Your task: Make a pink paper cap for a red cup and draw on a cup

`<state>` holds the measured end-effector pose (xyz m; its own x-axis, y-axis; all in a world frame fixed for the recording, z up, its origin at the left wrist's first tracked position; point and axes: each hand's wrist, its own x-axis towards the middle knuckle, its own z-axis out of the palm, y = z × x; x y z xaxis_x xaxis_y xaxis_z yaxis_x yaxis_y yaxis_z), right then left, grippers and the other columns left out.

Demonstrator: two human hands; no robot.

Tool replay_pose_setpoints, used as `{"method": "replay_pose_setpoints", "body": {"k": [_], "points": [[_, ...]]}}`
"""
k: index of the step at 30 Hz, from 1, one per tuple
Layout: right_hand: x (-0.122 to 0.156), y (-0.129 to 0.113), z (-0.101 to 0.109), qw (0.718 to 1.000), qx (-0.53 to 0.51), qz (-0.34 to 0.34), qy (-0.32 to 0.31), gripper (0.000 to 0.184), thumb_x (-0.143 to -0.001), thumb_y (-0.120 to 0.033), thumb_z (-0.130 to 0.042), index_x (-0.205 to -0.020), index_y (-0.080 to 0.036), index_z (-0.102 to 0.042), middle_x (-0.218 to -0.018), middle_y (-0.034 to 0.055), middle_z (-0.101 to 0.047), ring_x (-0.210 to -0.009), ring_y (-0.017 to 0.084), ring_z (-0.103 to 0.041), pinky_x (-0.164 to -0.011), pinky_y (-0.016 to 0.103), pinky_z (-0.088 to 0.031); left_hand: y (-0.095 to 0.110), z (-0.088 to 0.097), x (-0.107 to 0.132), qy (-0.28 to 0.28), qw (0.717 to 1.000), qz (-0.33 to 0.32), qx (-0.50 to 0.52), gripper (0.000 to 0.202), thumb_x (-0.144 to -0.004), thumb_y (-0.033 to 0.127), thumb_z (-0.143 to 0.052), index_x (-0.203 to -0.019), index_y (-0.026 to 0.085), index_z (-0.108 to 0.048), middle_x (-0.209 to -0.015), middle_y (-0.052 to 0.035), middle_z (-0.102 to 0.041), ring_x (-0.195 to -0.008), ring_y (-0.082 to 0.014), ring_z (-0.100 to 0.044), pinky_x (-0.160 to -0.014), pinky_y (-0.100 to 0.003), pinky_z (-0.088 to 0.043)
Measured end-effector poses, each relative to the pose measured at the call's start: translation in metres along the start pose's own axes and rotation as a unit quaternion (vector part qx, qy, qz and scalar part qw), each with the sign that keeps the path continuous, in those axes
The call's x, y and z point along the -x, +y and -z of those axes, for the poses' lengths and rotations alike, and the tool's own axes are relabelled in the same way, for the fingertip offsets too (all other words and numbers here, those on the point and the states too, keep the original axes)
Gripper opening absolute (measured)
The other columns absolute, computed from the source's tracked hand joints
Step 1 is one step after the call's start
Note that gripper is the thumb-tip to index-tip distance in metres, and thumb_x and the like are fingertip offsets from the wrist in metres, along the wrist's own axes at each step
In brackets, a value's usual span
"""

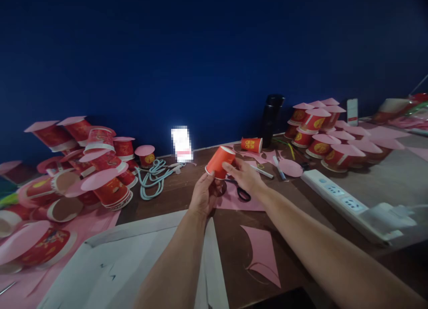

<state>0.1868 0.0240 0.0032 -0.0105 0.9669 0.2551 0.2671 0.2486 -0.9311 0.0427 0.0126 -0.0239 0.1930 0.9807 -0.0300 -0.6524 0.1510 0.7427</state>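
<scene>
Between my two hands is a plain orange-red paper cup point(218, 161), tilted, held above the brown table. My left hand point(203, 194) grips it from below at the lower left rim. On its right side, the fingers of my right hand point(245, 176) press against the cup wall. Just beneath the hands lie black-handled scissors point(243, 194) on a sheet of pink paper point(230, 202); their blades are partly hidden. Behind, a red paper cup with gold print point(251, 145) rests on its side.
Cups topped with pink discs are piled at left point(107, 184) and stacked at right point(317, 119). A power strip point(337, 202), a black flask point(271, 121), a coiled cable point(152, 179), pens point(279, 167), pink offcuts point(262, 255) and white paper point(110, 264) lie around.
</scene>
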Motion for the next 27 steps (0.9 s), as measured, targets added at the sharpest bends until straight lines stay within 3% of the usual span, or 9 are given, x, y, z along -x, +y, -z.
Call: {"method": "replay_pose_setpoints", "body": {"k": [1, 3, 6, 10, 12, 16, 18, 22, 27], "points": [[-0.003, 0.002, 0.008, 1.000, -0.004, -0.015, 0.008, 0.044, -0.079, -0.057, -0.054, -0.101, -0.019, -0.062, -0.094, 0.0062, -0.068, -0.083, 0.020, -0.065, -0.067, 0.030, -0.053, 0.001, 0.001, -0.001, 0.025, 1.000, -0.012, 0.008, 0.023, -0.070, 0.030, -0.069, -0.085, 0.016, -0.059, -0.064, 0.0038, -0.053, -0.053, -0.0042, -0.048, -0.054, -0.017, -0.042], [-0.008, 0.011, 0.028, 0.995, -0.010, -0.044, 0.094, 0.048, -0.080, -0.061, -0.048, -0.101, -0.019, -0.063, -0.096, 0.0068, -0.068, -0.081, 0.020, -0.066, -0.061, 0.028, -0.052, 0.002, 0.004, -0.004, 0.077, 0.996, -0.034, 0.018, 0.020, -0.070, 0.027, -0.069, -0.084, 0.015, -0.060, -0.066, 0.0032, -0.056, -0.055, -0.0040, -0.051, -0.054, -0.016, -0.042], [-0.009, 0.029, 0.056, 0.974, 0.109, -0.053, 0.189, 0.045, -0.083, -0.056, -0.045, -0.095, -0.018, -0.066, -0.088, 0.0067, -0.069, -0.075, 0.019, -0.065, -0.060, 0.028, -0.050, 0.002, 0.004, -0.006, 0.112, 0.992, -0.041, 0.033, 0.017, -0.070, 0.025, -0.069, -0.082, 0.014, -0.061, -0.066, 0.0019, -0.059, -0.057, -0.0049, -0.054, -0.054, -0.016, -0.044], [0.000, 0.040, 0.070, 0.931, 0.339, -0.057, 0.121, 0.028, -0.080, -0.041, -0.052, -0.090, -0.022, -0.070, -0.087, 0.0041, -0.070, -0.081, 0.020, -0.063, -0.074, 0.031, -0.047, 0.004, 0.004, -0.007, 0.130, 0.989, -0.019, 0.074, 0.011, -0.072, 0.019, -0.067, -0.076, 0.012, -0.060, -0.064, 0.0000, -0.059, -0.055, -0.0063, -0.055, -0.052, -0.017, -0.044], [0.003, 0.039, 0.070, 0.911, 0.395, -0.067, 0.094, 0.028, -0.080, -0.042, -0.052, -0.095, -0.025, -0.070, -0.094, 0.0040, -0.070, -0.087, 0.021, -0.062, -0.077, 0.032, -0.046, 0.005, 0.005, -0.007, 0.135, 0.986, -0.016, 0.097, 0.010, -0.072, 0.018, -0.066, -0.076, 0.012, -0.059, -0.064, -0.0004, -0.059, -0.054, -0.0070, -0.056, -0.051, -0.018, -0.045], [0.003, 0.034, 0.073, 0.862, 0.484, -0.076, 0.128, 0.034, -0.083, -0.040, -0.047, -0.106, -0.024, -0.067, -0.108, 0.0088, -0.066, -0.098, 0.026, -0.058, -0.082, 0.036, -0.043, 0.007, 0.006, -0.007, 0.137, 0.983, -0.015, 0.117, 0.008, -0.071, 0.015, -0.065, -0.073, 0.012, -0.058, -0.063, -0.0003, -0.058, -0.054, -0.0076, -0.055, -0.050, -0.019, -0.044], [0.002, 0.035, 0.077, 0.843, 0.517, -0.109, 0.102, 0.034, -0.083, -0.040, -0.047, -0.103, -0.024, -0.068, -0.106, 0.0110, -0.066, -0.100, 0.028, -0.058, -0.081, 0.038, -0.043, 0.006, 0.006, -0.007, 0.135, 0.984, -0.012, 0.117, 0.008, -0.072, 0.015, -0.065, -0.072, 0.011, -0.058, -0.062, -0.0006, -0.058, -0.054, -0.0077, -0.054, -0.050, -0.019, -0.044], [0.000, 0.041, 0.078, 0.830, 0.535, -0.152, 0.047, 0.030, -0.080, -0.040, -0.051, -0.099, -0.025, -0.069, -0.106, 0.0110, -0.066, -0.099, 0.030, -0.058, -0.076, 0.038, -0.043, 0.005, 0.006, -0.007, 0.134, 0.984, -0.009, 0.118, 0.008, -0.073, 0.015, -0.065, -0.075, 0.010, -0.059, -0.061, -0.0010, -0.057, -0.055, -0.0077, -0.054, -0.050, -0.019, -0.044], [-0.005, 0.048, 0.073, 0.831, 0.538, -0.131, 0.049, 0.029, -0.080, -0.032, -0.050, -0.095, -0.016, -0.068, -0.100, 0.0170, -0.066, -0.098, 0.031, -0.058, -0.079, 0.040, -0.042, 0.005, 0.007, -0.009, 0.132, 0.982, -0.008, 0.133, 0.007, -0.073, 0.013, -0.065, -0.074, 0.011, -0.058, -0.060, -0.0004, -0.057, -0.054, -0.0071, -0.054, -0.050, -0.018, -0.044]]}}
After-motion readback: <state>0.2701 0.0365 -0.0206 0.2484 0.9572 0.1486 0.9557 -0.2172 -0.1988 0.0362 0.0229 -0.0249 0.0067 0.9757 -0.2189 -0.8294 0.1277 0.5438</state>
